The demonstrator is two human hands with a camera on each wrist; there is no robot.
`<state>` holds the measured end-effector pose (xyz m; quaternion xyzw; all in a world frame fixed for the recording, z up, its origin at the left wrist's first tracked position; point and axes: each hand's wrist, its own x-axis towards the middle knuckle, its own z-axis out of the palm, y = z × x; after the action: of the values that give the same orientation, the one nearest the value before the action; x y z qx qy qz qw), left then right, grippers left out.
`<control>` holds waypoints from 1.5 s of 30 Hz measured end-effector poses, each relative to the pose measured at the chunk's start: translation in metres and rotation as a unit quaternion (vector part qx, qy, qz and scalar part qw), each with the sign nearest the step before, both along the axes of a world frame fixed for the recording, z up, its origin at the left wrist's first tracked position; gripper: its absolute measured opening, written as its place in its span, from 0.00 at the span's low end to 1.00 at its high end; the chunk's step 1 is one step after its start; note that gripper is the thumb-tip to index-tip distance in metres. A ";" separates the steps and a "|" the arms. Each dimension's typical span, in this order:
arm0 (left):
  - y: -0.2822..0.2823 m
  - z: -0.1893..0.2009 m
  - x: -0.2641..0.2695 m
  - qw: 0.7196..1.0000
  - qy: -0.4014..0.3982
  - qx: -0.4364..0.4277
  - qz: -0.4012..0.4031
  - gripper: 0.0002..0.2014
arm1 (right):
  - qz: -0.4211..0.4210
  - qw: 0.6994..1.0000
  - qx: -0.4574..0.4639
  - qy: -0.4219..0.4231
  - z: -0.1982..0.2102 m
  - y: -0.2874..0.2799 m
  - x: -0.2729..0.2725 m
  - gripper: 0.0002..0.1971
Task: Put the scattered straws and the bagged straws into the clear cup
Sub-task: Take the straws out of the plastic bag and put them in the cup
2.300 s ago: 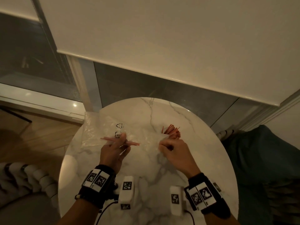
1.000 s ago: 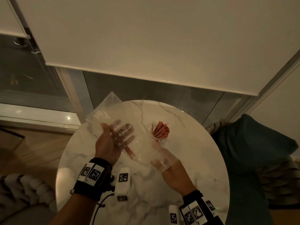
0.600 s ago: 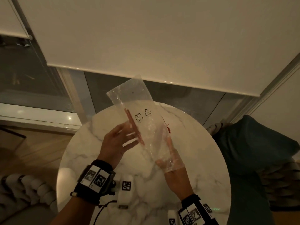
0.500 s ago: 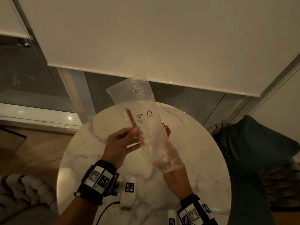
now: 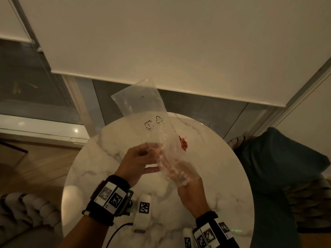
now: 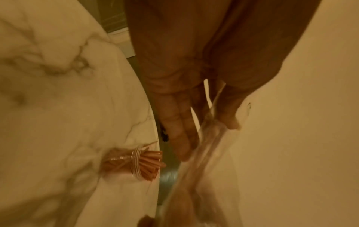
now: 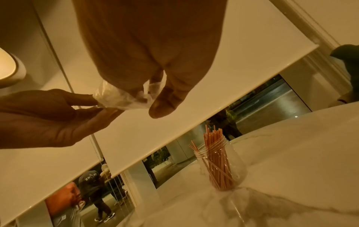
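Both hands are raised above the table, meeting at the lower end of a clear plastic bag [image 5: 143,111]. The left hand [image 5: 138,161] reaches in from the left with its palm turned partly up; its thumb and fingertips close on the bag's left edge about midway down, pinching the film. In the left wrist view the fingers [image 6: 180,135] lie fairly straight along the plastic with the thumb pressing from the other side. The right hand [image 5: 188,187] comes up from below, and its fingers are wrapped in the bag's open bottom end, so the film covers them; in the right wrist view the thumb and fingers gather the crumpled plastic between them, holding it. The bag stands tilted, its sealed top leaning up and to the left, printed symbols showing on its middle. A reddish streak shows inside the lower part near the right hand's fingers; whether it is a straw [image 5: 168,167] or several cannot be told. Both wrists wear dark bands with black-and-white square markers. Behind the bag, toward the far side of the round marble table [image 5: 223,176], stands the clear cup [image 7: 223,165], upright and filled with a bunch of orange straws [image 7: 215,147] whose ends stick out above its rim. A dark cushion [image 5: 279,158] lies right of the table.
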<state>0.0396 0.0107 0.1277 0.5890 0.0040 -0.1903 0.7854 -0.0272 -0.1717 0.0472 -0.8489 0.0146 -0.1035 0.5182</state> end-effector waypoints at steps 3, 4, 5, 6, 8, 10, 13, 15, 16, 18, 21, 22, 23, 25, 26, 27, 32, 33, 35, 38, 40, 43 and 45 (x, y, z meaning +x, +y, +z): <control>-0.010 -0.006 -0.006 0.999 0.020 -0.026 0.041 0.08 | -0.001 0.999 -0.010 -0.046 0.006 0.001 0.003 0.13; -0.012 -0.009 -0.007 0.998 0.023 -0.030 0.051 0.08 | -0.003 0.999 -0.022 -0.043 0.008 0.001 0.003 0.15; -0.013 -0.011 -0.008 0.998 0.026 -0.032 0.057 0.09 | -0.002 0.998 -0.020 -0.051 0.007 0.000 0.005 0.16; -0.014 -0.013 -0.009 0.997 0.029 -0.033 0.059 0.10 | -0.002 0.999 -0.029 -0.045 0.009 -0.001 0.005 0.18; -0.016 -0.014 -0.011 0.998 0.029 -0.031 0.049 0.12 | 0.012 0.998 -0.037 -0.047 0.013 -0.002 0.005 0.21; -0.020 -0.014 -0.015 0.999 0.027 -0.021 0.028 0.14 | 0.017 1.000 -0.015 -0.020 0.015 -0.003 0.005 0.23; -0.026 -0.018 -0.019 0.999 0.031 -0.010 0.018 0.13 | 0.008 0.998 -0.034 -0.059 0.011 -0.003 0.008 0.15; -0.026 -0.018 -0.018 0.999 0.035 -0.009 0.037 0.14 | 0.015 0.996 -0.060 -0.061 0.013 -0.003 0.006 0.16; -0.025 -0.018 -0.016 0.998 0.034 -0.011 0.055 0.14 | 0.020 0.995 -0.083 -0.051 0.013 -0.003 0.005 0.18; -0.020 -0.018 -0.012 0.996 0.020 -0.010 0.086 0.14 | 0.033 0.992 -0.120 -0.016 0.014 -0.007 0.004 0.22; -0.017 -0.021 -0.010 0.996 -0.008 0.012 0.084 0.08 | 0.073 0.986 -0.150 -0.006 0.020 -0.011 0.005 0.25; -0.016 -0.023 -0.010 0.997 -0.016 0.021 0.074 0.07 | 0.083 0.987 -0.137 -0.014 0.021 -0.011 0.007 0.22; -0.017 -0.025 -0.010 0.997 -0.022 0.030 0.063 0.06 | 0.096 0.988 -0.115 -0.024 0.023 -0.010 0.008 0.20; -0.018 -0.028 -0.012 0.997 -0.028 0.046 0.048 0.06 | 0.108 0.988 -0.112 -0.016 0.022 -0.009 0.010 0.17; -0.019 -0.028 -0.013 0.997 -0.029 0.052 0.048 0.07 | 0.103 0.987 -0.123 -0.009 0.021 -0.008 0.010 0.16; -0.020 -0.028 -0.013 0.997 -0.025 0.057 0.051 0.08 | 0.099 0.987 -0.124 -0.014 0.018 -0.008 0.011 0.15; -0.016 -0.027 -0.012 0.997 -0.010 0.065 0.049 0.15 | 0.059 0.993 -0.096 -0.015 0.028 -0.007 0.009 0.11; -0.015 -0.027 -0.012 0.997 -0.014 0.064 0.037 0.15 | 0.060 0.994 -0.089 -0.012 0.031 -0.006 0.008 0.10; -0.016 -0.029 -0.012 0.997 -0.029 0.065 0.016 0.13 | 0.065 0.995 -0.075 -0.008 0.034 -0.004 0.008 0.08; -0.020 -0.032 -0.011 0.992 -0.072 0.098 0.019 0.09 | 0.074 0.996 -0.055 -0.011 0.036 -0.002 0.008 0.07; -0.021 -0.033 -0.011 0.988 -0.088 0.113 0.051 0.07 | 0.068 0.997 -0.035 -0.004 0.037 -0.005 0.007 0.08; -0.016 -0.037 -0.008 0.989 -0.074 0.080 0.097 0.07 | 0.013 0.998 0.039 0.043 0.041 -0.012 0.005 0.12; -0.013 -0.039 -0.007 0.992 -0.060 0.055 0.101 0.06 | -0.034 0.993 0.091 0.063 0.045 -0.013 0.006 0.08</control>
<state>0.0329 -0.0026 0.0886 0.6384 0.0273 -0.0737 0.7657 -0.0210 -0.1846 0.0921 -0.8018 0.0851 -0.0659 0.5878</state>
